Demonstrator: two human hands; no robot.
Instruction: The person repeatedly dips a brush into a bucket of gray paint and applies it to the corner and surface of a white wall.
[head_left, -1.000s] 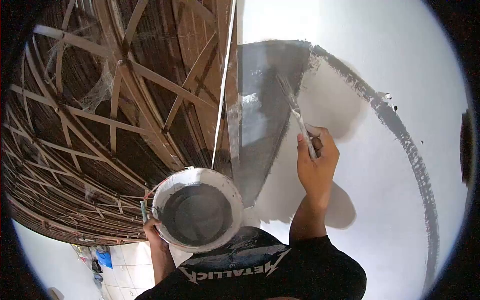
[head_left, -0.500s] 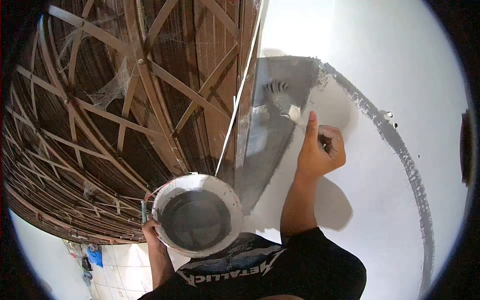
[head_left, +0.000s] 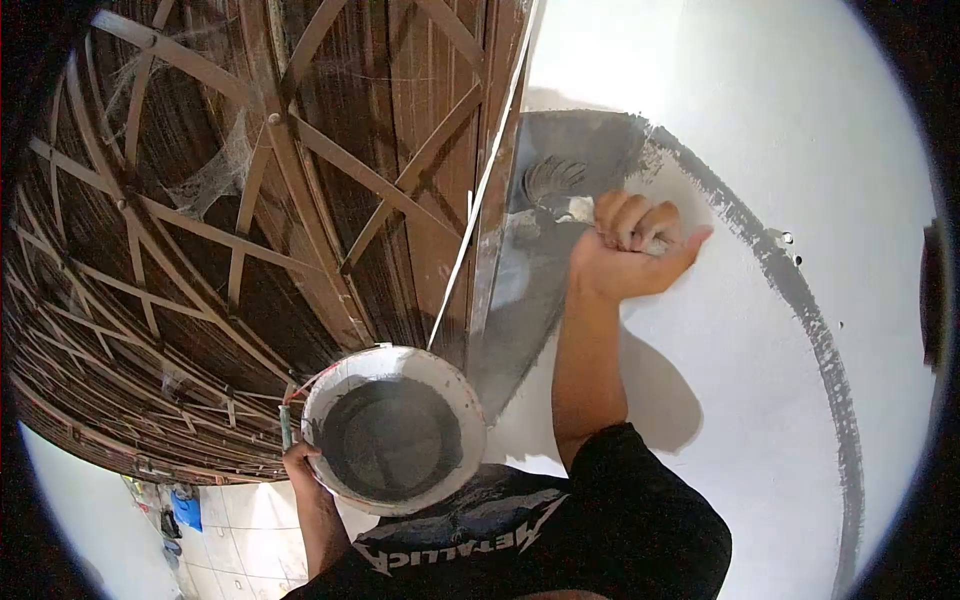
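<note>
My right hand (head_left: 640,240) is closed around the handle of a paintbrush (head_left: 556,186), whose bristles lie against the grey painted part of the wall (head_left: 545,275). Most of the handle is hidden in the fist. Low on the left, my left hand (head_left: 300,462) grips the side of a white bucket (head_left: 400,362) near its rim. Inside the bucket is grey paint (head_left: 390,440), with smears of it up the inner wall. The bucket is held in front of my black shirt (head_left: 640,500).
A brown folding metal gate (head_left: 240,270) with crossed bars and cobwebs fills the left side. A thin white strip (head_left: 480,190) runs along its edge beside the wall. A grey painted band (head_left: 780,270) curves down the white wall (head_left: 720,370). Pale floor tiles (head_left: 250,525) show at lower left.
My right hand has turned over at the wrist and moved up and slightly left. The brush has swung flatter, its bristles shifting slightly left. The bucket has barely moved.
</note>
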